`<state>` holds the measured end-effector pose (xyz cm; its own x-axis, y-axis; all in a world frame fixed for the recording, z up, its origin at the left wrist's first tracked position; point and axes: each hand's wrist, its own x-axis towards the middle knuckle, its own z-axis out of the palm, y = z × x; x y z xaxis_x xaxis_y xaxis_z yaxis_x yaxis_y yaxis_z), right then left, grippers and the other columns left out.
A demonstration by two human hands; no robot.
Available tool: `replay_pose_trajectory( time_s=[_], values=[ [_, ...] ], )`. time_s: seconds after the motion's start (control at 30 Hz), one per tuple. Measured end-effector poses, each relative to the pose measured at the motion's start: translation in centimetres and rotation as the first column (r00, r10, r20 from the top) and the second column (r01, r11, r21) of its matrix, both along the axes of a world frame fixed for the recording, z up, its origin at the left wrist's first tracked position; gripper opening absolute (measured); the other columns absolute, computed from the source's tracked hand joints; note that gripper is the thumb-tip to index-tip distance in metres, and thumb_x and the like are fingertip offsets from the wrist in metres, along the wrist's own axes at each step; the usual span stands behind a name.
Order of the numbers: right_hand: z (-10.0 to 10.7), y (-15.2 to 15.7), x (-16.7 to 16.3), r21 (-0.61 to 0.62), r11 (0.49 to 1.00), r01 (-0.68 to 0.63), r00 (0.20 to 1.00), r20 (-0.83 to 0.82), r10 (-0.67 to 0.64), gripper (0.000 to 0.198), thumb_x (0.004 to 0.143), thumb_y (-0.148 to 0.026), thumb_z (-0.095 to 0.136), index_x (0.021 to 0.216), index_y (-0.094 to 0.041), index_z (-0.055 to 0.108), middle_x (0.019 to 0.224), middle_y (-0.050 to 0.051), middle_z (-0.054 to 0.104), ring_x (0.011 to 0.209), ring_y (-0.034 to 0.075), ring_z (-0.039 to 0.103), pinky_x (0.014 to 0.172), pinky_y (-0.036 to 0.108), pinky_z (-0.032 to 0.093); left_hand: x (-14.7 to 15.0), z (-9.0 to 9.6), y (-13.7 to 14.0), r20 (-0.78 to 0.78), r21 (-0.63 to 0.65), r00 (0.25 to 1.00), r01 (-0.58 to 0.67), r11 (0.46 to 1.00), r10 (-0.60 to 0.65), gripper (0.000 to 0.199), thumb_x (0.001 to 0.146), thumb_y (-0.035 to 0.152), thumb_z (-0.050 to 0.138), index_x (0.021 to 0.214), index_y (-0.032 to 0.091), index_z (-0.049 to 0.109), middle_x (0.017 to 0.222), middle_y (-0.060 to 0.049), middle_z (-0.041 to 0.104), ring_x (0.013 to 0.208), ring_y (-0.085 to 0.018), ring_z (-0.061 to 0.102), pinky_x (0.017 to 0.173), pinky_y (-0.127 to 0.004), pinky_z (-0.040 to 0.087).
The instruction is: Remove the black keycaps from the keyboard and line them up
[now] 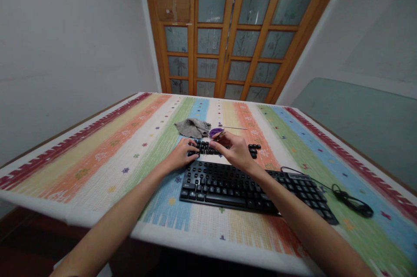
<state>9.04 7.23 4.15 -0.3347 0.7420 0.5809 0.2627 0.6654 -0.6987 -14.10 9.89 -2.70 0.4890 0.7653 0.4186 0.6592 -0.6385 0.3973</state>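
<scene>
the front edge of the striped, multicoloured tablecloth (pixel 97 168) is seen across the lower frame, and room for moving is offered at left. the black plastic keyboard (pixel 224 190), lower centre, is set near that edge. small black loose keycaps (pixel 205 150) are laid in rows beyond it. over their left end the left hand (pixel 180 154) is held, fingers parted; whether one is gripped cannot be told. the right hand (pixel 237 150) is held above the rows, thumb and fingers drawn in beside a round purple object (pixel 215 131); what is pinched cannot be made out.
</scene>
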Motion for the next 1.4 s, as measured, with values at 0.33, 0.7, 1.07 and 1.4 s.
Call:
replay_pose_trajectory(
  time_s=[0.33, 0.7, 1.07, 1.4],
  values=[
    [0.4, -0.2, 0.0, 0.004, 1.0, -0.002, 1.0, 0.006, 0.002, 0.028, 0.085, -0.045, 0.067, 0.089, -0.018, 0.068, 0.078, 0.006, 0.072, 0.069, 0.018, 0.068, 0.064, 0.03, 0.056, 0.1, -0.1, 0.2, 0.044, -0.026, 0.999, -0.009, 1.0, 0.01, 0.015, 0.077, 0.021, 0.073, 0.091, 0.019, 0.077, 0.104, -0.008, 0.062, 0.103, -0.025, 0.056, 0.096, -0.043, 0.045],
    [0.6, -1.4, -0.1, -0.033, 0.999, -0.022, 0.996, 0.081, 0.025, 0.028, 0.085, -0.045, 0.067, 0.09, -0.017, 0.067, 0.074, 0.005, 0.072, 0.065, 0.018, 0.068, 0.061, 0.029, 0.055, -0.5, 1.1, -0.4, 0.065, 0.014, 0.998, -0.011, 1.0, 0.01, 0.013, 0.078, 0.023, 0.071, 0.09, 0.021, 0.075, 0.104, -0.006, 0.062, 0.102, -0.023, 0.056, 0.095, -0.04, 0.045],
    [-1.7, -4.1, -0.3, -0.129, 0.988, -0.089, 0.985, 0.136, 0.107, 0.024, 0.084, -0.042, 0.069, 0.086, -0.018, 0.068, 0.072, 0.003, 0.072, 0.064, 0.017, 0.068, 0.061, 0.028, 0.055, -1.0, 2.8, -2.4, 0.01, -0.089, 0.983, 0.185, 0.979, -0.185, 0.025, 0.088, 0.041, 0.063, 0.092, 0.019, 0.074, 0.087, -0.005, 0.065, 0.082, -0.018, 0.061, 0.078, -0.029, 0.045],
    [-2.6, -5.3, 0.6, -0.094, 0.996, -0.006, 0.991, 0.136, 0.019, 0.019, 0.085, -0.039, 0.069, 0.086, -0.02, 0.068, 0.074, 0.003, 0.073, 0.065, 0.018, 0.069, 0.062, 0.028, 0.055, -0.7, 2.2, -2.5, -0.006, -0.113, 0.971, 0.237, 0.965, -0.239, 0.022, 0.086, 0.039, 0.066, 0.091, 0.019, 0.072, 0.083, -0.004, 0.065, 0.074, -0.017, 0.06, 0.07, -0.028, 0.045]
  ],
)
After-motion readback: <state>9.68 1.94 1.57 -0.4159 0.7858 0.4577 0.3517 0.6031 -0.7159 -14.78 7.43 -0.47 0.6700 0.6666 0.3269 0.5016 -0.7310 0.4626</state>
